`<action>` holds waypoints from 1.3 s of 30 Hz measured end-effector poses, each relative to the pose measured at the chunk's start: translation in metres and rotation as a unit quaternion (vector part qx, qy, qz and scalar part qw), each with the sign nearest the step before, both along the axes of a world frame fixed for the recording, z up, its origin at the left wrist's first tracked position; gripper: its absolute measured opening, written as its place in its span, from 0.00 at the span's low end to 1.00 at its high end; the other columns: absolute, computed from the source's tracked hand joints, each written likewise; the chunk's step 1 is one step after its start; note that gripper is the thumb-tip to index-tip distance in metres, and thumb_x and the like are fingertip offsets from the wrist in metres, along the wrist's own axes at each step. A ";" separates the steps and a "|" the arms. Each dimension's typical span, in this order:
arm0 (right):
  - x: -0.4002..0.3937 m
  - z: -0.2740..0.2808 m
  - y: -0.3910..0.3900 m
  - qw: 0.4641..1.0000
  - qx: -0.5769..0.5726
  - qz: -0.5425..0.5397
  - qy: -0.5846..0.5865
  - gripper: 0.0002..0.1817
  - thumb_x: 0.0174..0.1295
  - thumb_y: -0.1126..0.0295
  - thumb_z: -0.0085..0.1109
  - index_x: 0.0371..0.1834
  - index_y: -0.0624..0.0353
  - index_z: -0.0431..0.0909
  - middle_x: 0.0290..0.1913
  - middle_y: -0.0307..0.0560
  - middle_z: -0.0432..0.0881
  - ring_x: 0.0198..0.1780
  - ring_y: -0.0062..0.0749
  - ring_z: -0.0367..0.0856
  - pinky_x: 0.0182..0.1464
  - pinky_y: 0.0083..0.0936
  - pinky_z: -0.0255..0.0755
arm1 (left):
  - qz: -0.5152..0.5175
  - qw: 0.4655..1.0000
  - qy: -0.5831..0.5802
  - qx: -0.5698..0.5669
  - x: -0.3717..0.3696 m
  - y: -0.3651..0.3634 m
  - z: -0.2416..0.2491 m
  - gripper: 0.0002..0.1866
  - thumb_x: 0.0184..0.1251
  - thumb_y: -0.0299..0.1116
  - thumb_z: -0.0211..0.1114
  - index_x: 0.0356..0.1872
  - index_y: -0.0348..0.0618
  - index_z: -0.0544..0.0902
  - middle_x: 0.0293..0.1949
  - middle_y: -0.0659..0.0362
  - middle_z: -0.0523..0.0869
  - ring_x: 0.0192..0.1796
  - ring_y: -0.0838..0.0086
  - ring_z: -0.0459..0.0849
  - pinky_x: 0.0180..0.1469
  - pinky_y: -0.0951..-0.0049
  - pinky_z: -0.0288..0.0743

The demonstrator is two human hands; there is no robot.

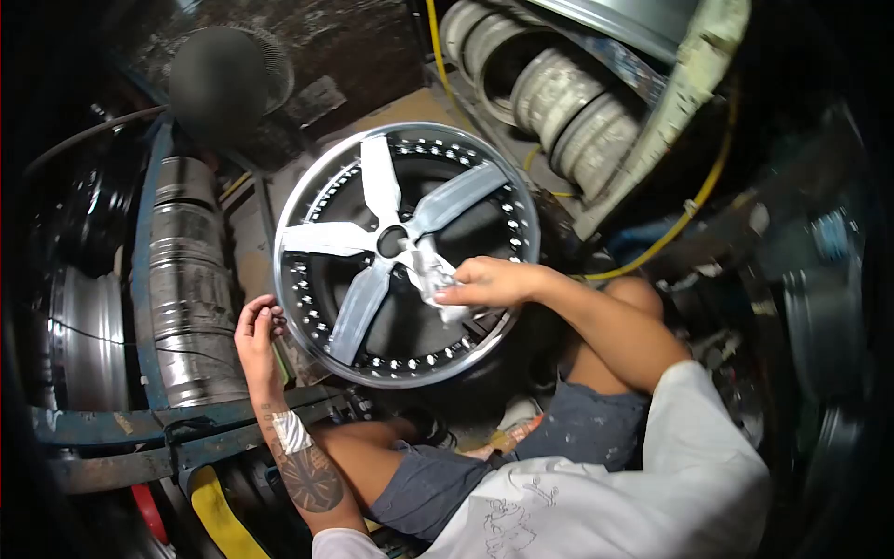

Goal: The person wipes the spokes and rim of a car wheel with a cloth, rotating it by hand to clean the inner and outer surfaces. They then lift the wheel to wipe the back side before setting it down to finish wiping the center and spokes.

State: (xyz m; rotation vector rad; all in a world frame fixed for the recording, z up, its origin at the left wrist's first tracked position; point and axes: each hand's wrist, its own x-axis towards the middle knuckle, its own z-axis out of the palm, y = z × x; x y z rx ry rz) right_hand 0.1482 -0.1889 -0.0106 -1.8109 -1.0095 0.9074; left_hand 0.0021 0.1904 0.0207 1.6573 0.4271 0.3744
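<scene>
A large five-spoke wheel rim (379, 177) with a polished lip and small bolts around its inner ring lies face up before me. My right hand (494, 282) grips a crumpled white cloth (434, 275) and presses it over the lower-right spoke, close to the centre hole. Most of that spoke is hidden under the cloth and hand. My left hand (261, 321) is beside the rim's lower-left edge, its fingers loosely curled and apart, holding nothing. A pale wrapping (291, 432) goes round the left wrist.
Stacked metal wheels stand in a blue-framed rack (156, 270) on the left. More dusty wheels (568, 102) lie on a shelf at the upper right. A yellow hose (684, 222) curves along the right. A round dark fan-like object (223, 79) is behind the rim.
</scene>
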 end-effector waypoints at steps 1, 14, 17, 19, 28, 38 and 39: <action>0.011 0.010 0.004 0.988 -0.038 0.001 -0.151 0.28 0.71 0.45 0.57 0.37 0.64 0.86 0.23 0.58 0.82 0.25 0.44 0.82 0.31 0.38 0.73 | 0.024 0.999 0.026 0.027 0.000 0.005 -0.002 0.15 0.76 0.32 0.59 0.58 0.39 0.80 0.45 0.61 0.85 0.40 0.83 0.80 0.43 0.82 0.73; 0.146 0.006 -0.067 0.856 -0.096 -0.425 -0.277 0.30 0.70 0.44 0.54 0.33 0.66 0.84 0.32 0.67 0.83 0.39 0.64 0.83 0.42 0.51 0.75 | 0.127 0.948 0.220 -0.189 0.035 0.120 -0.116 0.34 0.73 0.62 0.51 0.63 0.41 0.76 0.38 0.61 0.84 0.34 0.77 0.79 0.37 0.72 0.73; 0.158 -0.004 -0.082 0.850 -0.134 -0.446 -0.246 0.31 0.71 0.44 0.52 0.40 0.67 0.84 0.40 0.71 0.84 0.48 0.67 0.82 0.51 0.50 0.74 | 0.149 0.920 0.248 -0.265 0.048 0.106 -0.107 0.30 0.73 0.62 0.48 0.44 0.43 0.82 0.24 0.68 0.78 0.24 0.78 0.74 0.29 0.74 0.71; 0.162 -0.014 -0.088 0.859 -0.141 -0.431 -0.237 0.31 0.71 0.44 0.51 0.42 0.69 0.84 0.42 0.72 0.84 0.50 0.67 0.82 0.52 0.50 0.74 | 0.171 0.923 0.252 -0.236 0.053 0.117 -0.120 0.26 0.70 0.64 0.49 0.29 0.52 0.77 0.19 0.71 0.73 0.21 0.80 0.72 0.25 0.74 0.67; 0.151 -0.030 -0.138 0.904 -0.053 -0.424 -0.036 0.22 0.73 0.55 0.56 0.50 0.68 0.82 0.41 0.51 0.87 0.43 0.34 0.83 0.51 0.31 0.74 | 0.106 0.942 0.203 -0.246 0.038 0.084 -0.060 0.19 0.67 0.56 0.55 0.28 0.52 0.78 0.20 0.71 0.71 0.20 0.82 0.67 0.22 0.78 0.56; 0.135 0.014 -0.135 0.855 0.178 -0.472 0.121 0.20 0.76 0.63 0.53 0.64 0.64 0.74 0.56 0.47 0.84 0.56 0.33 0.82 0.60 0.33 0.75 | 0.192 0.970 -0.008 -0.151 0.032 -0.002 0.008 0.19 0.75 0.43 0.58 0.50 0.36 0.83 0.40 0.59 0.88 0.35 0.81 0.80 0.40 0.80 0.71; 0.128 0.023 -0.133 0.854 0.232 -0.440 0.150 0.20 0.77 0.64 0.51 0.64 0.65 0.73 0.57 0.49 0.83 0.56 0.35 0.83 0.61 0.36 0.76 | 0.206 0.968 -0.025 -0.138 0.031 -0.009 0.010 0.19 0.76 0.43 0.58 0.52 0.37 0.83 0.42 0.57 0.88 0.38 0.79 0.82 0.43 0.79 0.73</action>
